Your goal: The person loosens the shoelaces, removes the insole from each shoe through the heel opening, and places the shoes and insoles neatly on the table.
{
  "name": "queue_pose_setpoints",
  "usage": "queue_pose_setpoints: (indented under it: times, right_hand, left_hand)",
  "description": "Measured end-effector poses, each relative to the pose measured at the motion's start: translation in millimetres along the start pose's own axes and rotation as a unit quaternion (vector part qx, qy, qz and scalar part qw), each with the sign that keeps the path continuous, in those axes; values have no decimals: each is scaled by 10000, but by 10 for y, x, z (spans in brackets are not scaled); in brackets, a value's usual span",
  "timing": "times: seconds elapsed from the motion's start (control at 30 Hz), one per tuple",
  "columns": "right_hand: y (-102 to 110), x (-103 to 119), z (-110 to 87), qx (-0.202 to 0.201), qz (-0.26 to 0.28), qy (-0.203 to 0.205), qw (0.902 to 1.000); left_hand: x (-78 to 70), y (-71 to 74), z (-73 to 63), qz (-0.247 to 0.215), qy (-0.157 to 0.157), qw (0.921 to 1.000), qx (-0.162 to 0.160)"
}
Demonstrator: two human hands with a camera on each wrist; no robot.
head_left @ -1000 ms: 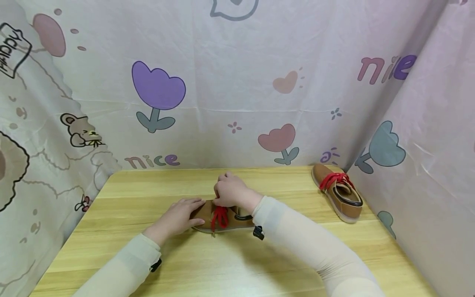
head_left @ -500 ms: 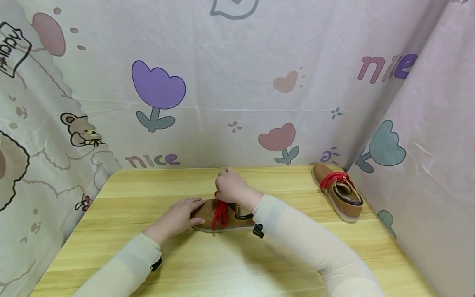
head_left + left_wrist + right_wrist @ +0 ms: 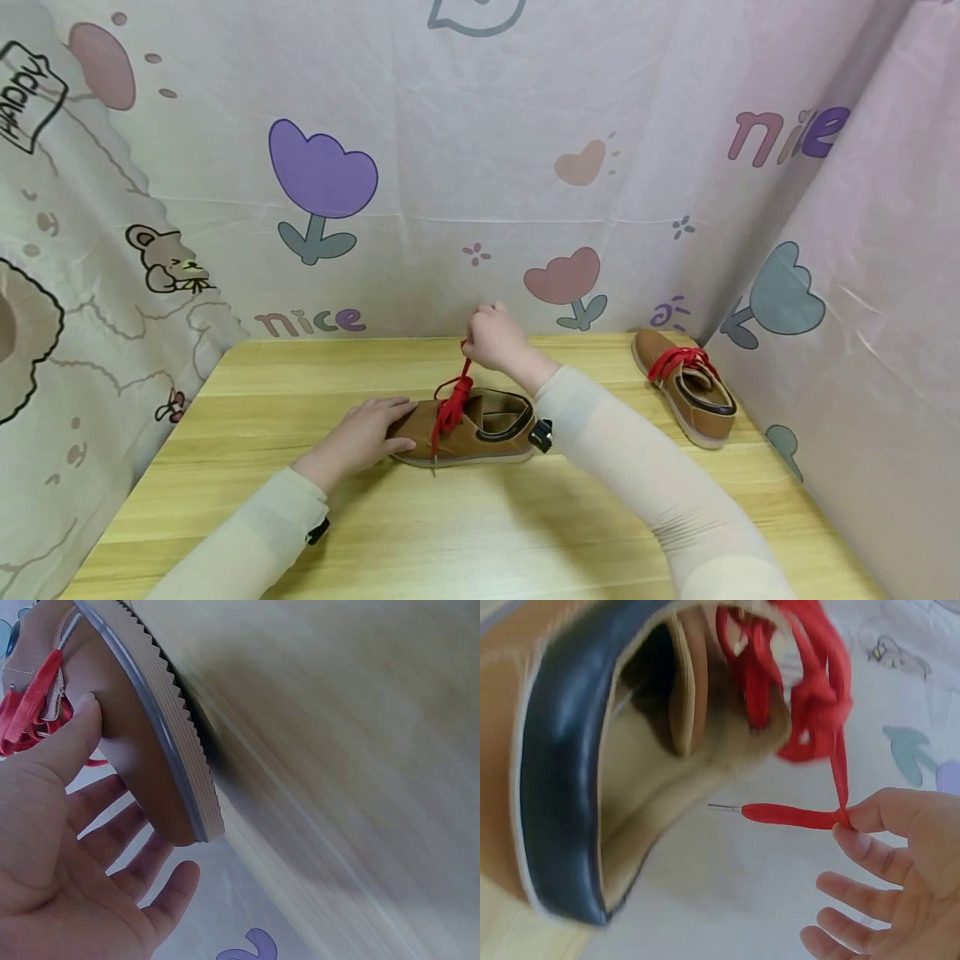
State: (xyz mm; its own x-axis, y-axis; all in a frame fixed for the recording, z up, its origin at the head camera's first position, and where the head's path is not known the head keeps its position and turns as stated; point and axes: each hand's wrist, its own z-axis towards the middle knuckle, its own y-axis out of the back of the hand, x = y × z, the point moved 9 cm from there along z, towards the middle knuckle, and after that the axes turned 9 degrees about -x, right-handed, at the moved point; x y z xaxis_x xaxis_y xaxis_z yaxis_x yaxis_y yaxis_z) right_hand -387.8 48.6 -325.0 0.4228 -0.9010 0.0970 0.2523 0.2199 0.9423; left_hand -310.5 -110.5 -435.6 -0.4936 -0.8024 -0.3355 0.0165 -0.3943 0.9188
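Note:
A brown shoe (image 3: 476, 443) with a dark padded collar sits on the table, toe to the left. My left hand (image 3: 363, 442) holds its toe, thumb on the near side (image 3: 79, 735) and fingers across the far side. Above the shoe, my right hand (image 3: 497, 337) pinches a red shoelace (image 3: 791, 816) between thumb and forefinger, the other fingers spread. The lace runs taut from a bunched red knot (image 3: 817, 720) up to the fingertips. Past the pinch, its end with a metal tip (image 3: 724, 807) sticks out. Another lace end hangs down the shoe's near side.
A matching brown shoe (image 3: 705, 421) with red laces stands at the table's back right, close to the curtain. Printed curtains (image 3: 450, 167) enclose the wooden table (image 3: 300, 375) at the back and both sides.
My right hand has risen up and to the right, drawing the red lace upward from the shoe. The shoe's opening has come into view. My left hand stays on the toe.

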Motion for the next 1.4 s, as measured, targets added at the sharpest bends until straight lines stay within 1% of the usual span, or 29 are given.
queue_pose_setpoints:
  times: [0.27, 0.4, 0.5, 0.57, 0.67, 0.73, 0.83, 1.03, 1.23, 1.4]
  right_hand:
    - [114, -432, 45, 41, -31, -604, 9982]
    - [70, -678, 11, 337, -82, -1099, 9933]
    - [-4, -780, -51, 583, -149, -1296, 9897]
    - [-50, -776, -85, 684, -237, -1177, 9904]
    - [-104, -718, -116, 716, -186, -942, 9928]
    - [-116, -638, -128, 708, -151, -657, 9952]
    - [-94, -517, -158, 604, -35, -335, 9976]
    - [-18, -323, -246, 434, 178, 88, 9989]
    - [11, -127, -328, 505, 569, 681, 9948]
    - [-24, -17, -376, 650, 815, 1032, 9892]
  left_hand:
    - [22, -11, 8, 35, 20, 10000, -21]
    - [33, -26, 4, 36, 42, 10000, 10]
    - [30, -32, 6, 34, 16, 10000, 20]
    - [27, -37, 6, 23, 3, 10000, 26]
    - [22, -29, 4, -16, -5, 10000, 13]
    - [23, -26, 4, -23, 6, 10000, 7]
    - [29, -24, 5, -21, 46, 10000, 11]
    - [22, -20, 7, -9, 79, 10000, 21]
    - [28, -20, 11, 18, 90, 10000, -17]
    - [38, -37, 10, 38, 94, 9999, -13]
